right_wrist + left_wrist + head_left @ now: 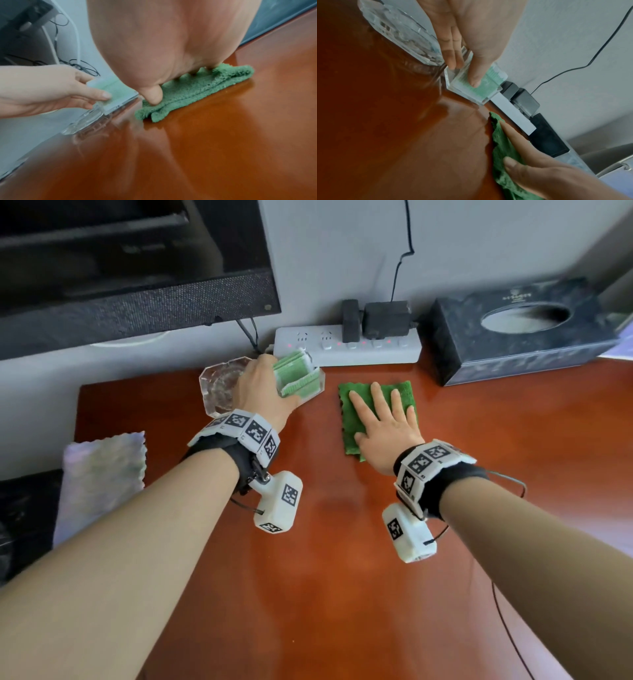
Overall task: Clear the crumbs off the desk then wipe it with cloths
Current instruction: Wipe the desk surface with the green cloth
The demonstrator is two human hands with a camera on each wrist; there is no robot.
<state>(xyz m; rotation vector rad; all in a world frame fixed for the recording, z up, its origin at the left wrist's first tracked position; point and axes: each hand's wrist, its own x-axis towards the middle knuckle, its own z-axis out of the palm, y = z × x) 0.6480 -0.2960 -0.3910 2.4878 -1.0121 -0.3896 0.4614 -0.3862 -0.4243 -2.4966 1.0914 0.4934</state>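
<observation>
While flat, two hands (387,422); two cloths (363,405)

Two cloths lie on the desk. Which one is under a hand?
The green cloth, mid-desk in front of the power strip: the right hand presses flat on it. The pale cloth at the desk's left edge lies untouched.

We note a glossy red-brown bench (342,542); beside its power strip (370,350): green cloth (356,419), clear holder (308,386), glass ashtray (219,388), tissue box (513,350).
</observation>
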